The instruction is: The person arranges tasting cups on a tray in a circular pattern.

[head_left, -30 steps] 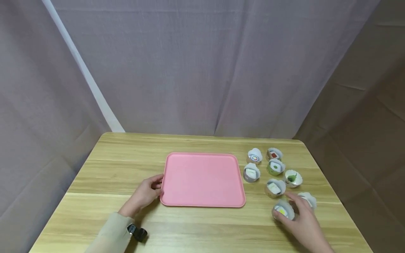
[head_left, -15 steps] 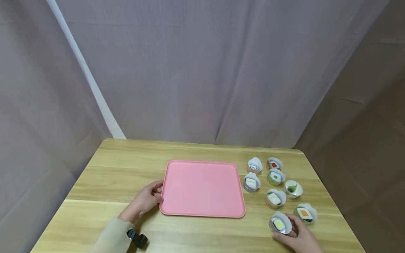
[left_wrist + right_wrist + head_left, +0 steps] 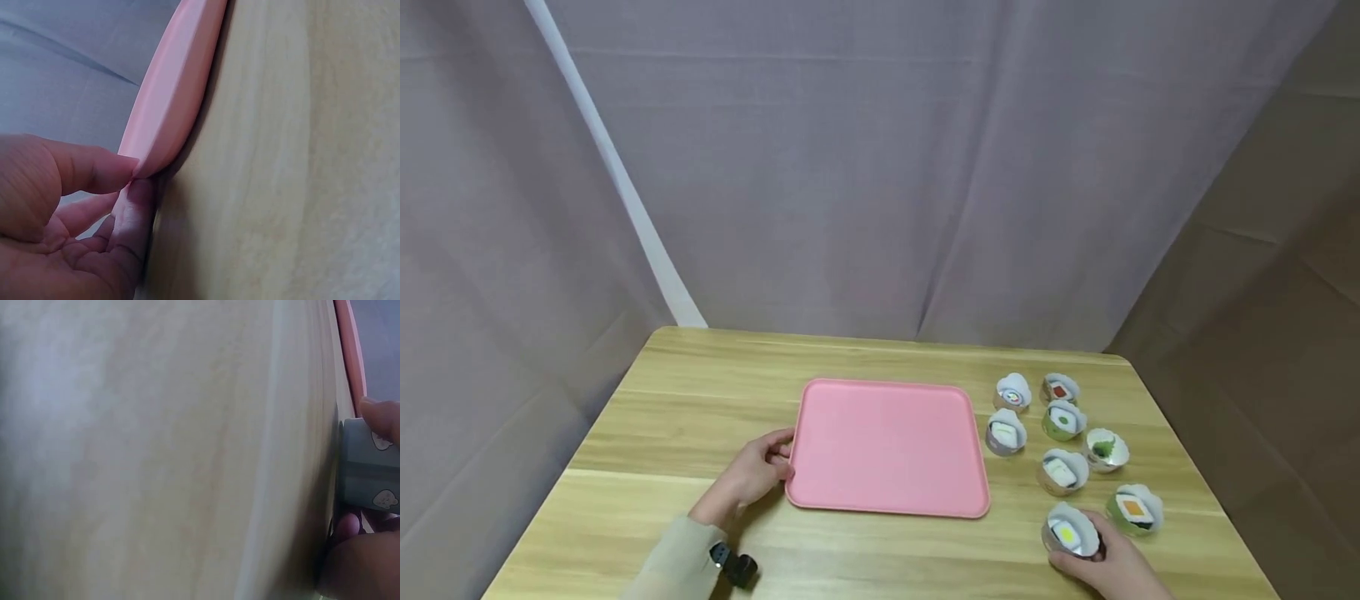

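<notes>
A pink rectangular tray [image 3: 887,450] lies flat on the table. My left hand [image 3: 751,473] pinches its left rim; in the left wrist view the thumb is on the rim and a finger [image 3: 134,209] is below it. At the front right, my right hand [image 3: 1108,560] grips a small baking cup [image 3: 1071,531] with a scalloped white rim and a white, yellow-centred piece inside. The right wrist view shows this cup's grey outer wall [image 3: 369,465] between thumb and fingers, close to the wooden surface. Whether it touches the table is unclear.
Several similar cups stand right of the tray, among them a green cup [image 3: 1135,510] with an orange-centred piece, a brown cup [image 3: 1063,472] and a grey cup [image 3: 1006,432]. Curtains [image 3: 850,167] hang behind the wooden table [image 3: 715,375].
My right hand has closed its hold around the yellow-centred cup, uncovering the orange-centred one behind it. The left hand stays at the tray's rim. The head view has shifted slightly.
</notes>
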Action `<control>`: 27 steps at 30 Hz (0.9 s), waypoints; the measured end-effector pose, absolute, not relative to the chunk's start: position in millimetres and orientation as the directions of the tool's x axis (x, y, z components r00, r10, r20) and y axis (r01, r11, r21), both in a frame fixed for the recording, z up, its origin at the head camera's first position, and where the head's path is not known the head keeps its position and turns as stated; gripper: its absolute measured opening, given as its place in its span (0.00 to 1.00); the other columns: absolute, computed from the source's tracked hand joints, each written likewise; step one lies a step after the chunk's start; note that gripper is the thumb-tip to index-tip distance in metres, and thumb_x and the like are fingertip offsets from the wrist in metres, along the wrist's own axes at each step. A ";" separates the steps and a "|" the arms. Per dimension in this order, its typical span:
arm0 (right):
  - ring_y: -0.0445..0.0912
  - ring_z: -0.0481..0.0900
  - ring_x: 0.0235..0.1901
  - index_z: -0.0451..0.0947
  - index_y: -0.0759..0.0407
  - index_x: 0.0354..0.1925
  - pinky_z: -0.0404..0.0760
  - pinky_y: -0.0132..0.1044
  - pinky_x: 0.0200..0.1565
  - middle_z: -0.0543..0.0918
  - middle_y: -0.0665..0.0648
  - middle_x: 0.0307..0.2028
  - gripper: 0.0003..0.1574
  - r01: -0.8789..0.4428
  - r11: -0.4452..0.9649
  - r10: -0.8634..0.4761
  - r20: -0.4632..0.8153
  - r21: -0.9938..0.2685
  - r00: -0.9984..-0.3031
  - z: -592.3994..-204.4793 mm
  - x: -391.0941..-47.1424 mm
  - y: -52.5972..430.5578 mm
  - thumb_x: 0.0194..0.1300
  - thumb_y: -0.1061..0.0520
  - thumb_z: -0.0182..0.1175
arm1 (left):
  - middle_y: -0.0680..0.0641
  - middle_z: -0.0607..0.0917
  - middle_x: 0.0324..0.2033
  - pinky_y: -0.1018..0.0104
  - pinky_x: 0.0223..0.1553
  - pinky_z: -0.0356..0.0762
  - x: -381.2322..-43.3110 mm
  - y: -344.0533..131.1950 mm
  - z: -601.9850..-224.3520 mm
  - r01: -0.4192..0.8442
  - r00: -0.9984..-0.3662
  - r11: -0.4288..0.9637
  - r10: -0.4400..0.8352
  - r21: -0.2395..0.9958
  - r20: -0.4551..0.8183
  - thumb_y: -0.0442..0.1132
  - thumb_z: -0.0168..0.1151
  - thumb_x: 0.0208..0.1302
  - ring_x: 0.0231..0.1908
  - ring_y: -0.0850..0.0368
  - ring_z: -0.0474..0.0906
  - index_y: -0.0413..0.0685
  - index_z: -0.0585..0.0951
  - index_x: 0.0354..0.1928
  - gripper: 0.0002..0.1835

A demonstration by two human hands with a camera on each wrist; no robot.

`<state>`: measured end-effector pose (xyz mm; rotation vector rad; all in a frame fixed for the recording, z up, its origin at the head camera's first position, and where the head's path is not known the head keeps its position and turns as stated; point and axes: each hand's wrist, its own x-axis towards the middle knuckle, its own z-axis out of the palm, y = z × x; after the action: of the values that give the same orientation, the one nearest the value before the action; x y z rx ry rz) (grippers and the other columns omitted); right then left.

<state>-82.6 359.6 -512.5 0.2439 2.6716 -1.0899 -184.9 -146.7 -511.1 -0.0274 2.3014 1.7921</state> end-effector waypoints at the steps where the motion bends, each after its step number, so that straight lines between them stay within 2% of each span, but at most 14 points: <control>1: 0.51 0.75 0.49 0.65 0.65 0.63 0.75 0.41 0.45 0.75 0.62 0.53 0.50 0.256 0.704 0.068 -0.295 -0.662 -0.953 -513.6 -82.4 359.4 0.52 0.42 0.73 | 0.40 0.77 0.38 0.67 0.30 0.74 -185.1 -146.5 -511.3 -0.150 -0.975 0.254 0.122 0.955 -0.186 0.17 0.58 0.50 0.33 0.52 0.74 0.32 0.70 0.64 0.34; 12: 0.57 0.73 0.54 0.64 0.67 0.64 0.73 0.52 0.52 0.75 0.66 0.57 0.51 0.287 0.689 0.097 -0.308 -0.666 -0.946 -510.0 -88.4 350.8 0.54 0.38 0.69 | 0.41 0.77 0.38 0.66 0.30 0.75 -190.3 -150.0 -508.4 -0.141 -0.974 0.270 0.135 0.952 -0.183 0.17 0.58 0.49 0.34 0.51 0.73 0.33 0.70 0.63 0.34; 16: 0.56 0.74 0.53 0.65 0.67 0.63 0.73 0.53 0.52 0.76 0.65 0.54 0.50 0.233 0.692 0.083 -0.246 -0.683 -0.966 -501.8 -92.4 338.9 0.54 0.38 0.70 | 0.41 0.77 0.38 0.65 0.31 0.75 -190.7 -150.5 -508.9 -0.134 -0.974 0.270 0.142 0.953 -0.177 0.17 0.58 0.49 0.34 0.51 0.73 0.33 0.70 0.63 0.34; 23: 0.50 0.75 0.50 0.69 0.58 0.61 0.75 0.42 0.48 0.79 0.59 0.51 0.44 0.107 0.708 0.071 -0.080 -0.698 -0.994 -484.7 -105.4 309.9 0.54 0.37 0.70 | 0.41 0.77 0.38 0.65 0.32 0.76 -191.6 -149.8 -510.4 -0.133 -0.969 0.259 0.168 0.957 -0.180 0.17 0.57 0.49 0.34 0.51 0.74 0.33 0.70 0.63 0.34; 27: 0.47 0.76 0.47 0.72 0.58 0.58 0.76 0.34 0.45 0.80 0.56 0.47 0.40 0.032 0.682 0.059 0.011 -0.730 -0.998 -477.7 -120.0 289.1 0.53 0.39 0.71 | 0.41 0.76 0.38 0.66 0.32 0.75 -190.7 -150.2 -511.9 -0.144 -0.968 0.256 0.166 0.956 -0.190 0.17 0.57 0.49 0.34 0.52 0.74 0.32 0.70 0.63 0.34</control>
<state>-120.0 289.1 -477.7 0.0795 2.9122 -1.2633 -190.7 -150.2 -511.9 0.0203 2.2766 1.7754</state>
